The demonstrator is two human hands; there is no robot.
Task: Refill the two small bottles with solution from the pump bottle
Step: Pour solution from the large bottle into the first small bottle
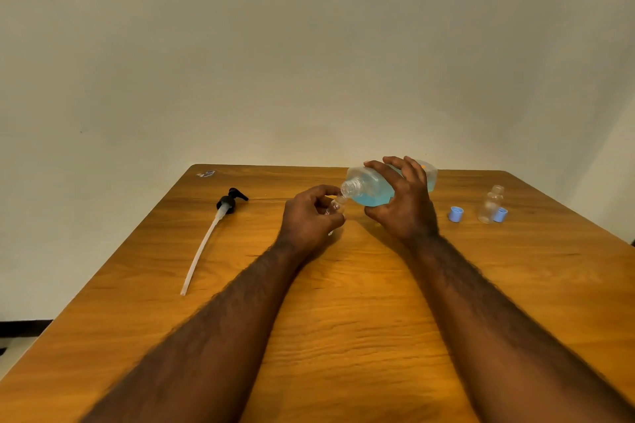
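Blue solution (374, 198) is seen pooled along the lower side of the large clear plastic pump bottle (364, 182), which is gripped round its body by the right hand (403, 206) and held tipped almost onto its side above the wooden bench (343, 319). Its long axis runs left to right, with the open threaded neck pointed left and slightly down. Just left of that neck and a little below it, the first small clear plastic bottle (335, 205) is pinched in the curled fingers of the left hand (309, 218), its mouth tilted up towards the neck. The two openings are very near, though whether they touch cannot be told. No stream is made out between them, so the pour is judged to be only at its start; the small bottle's fill level is hidden by the fingers. The coming move is judged to turn on this alignment: the wide neck must be held over the much narrower mouth as the large bottle is tipped, or solution may be spilled over the fingers and the bench. The second small clear bottle (491, 204) is stood upright, uncapped and apparently empty, well to the right of the right hand. A light blue plastic cap (500, 215) lies just beside its base, and a second light blue cap (456, 214) lies a little to its left. The black pump head with its long white dip tube (225, 204) is laid on the bench well left of the left hand.
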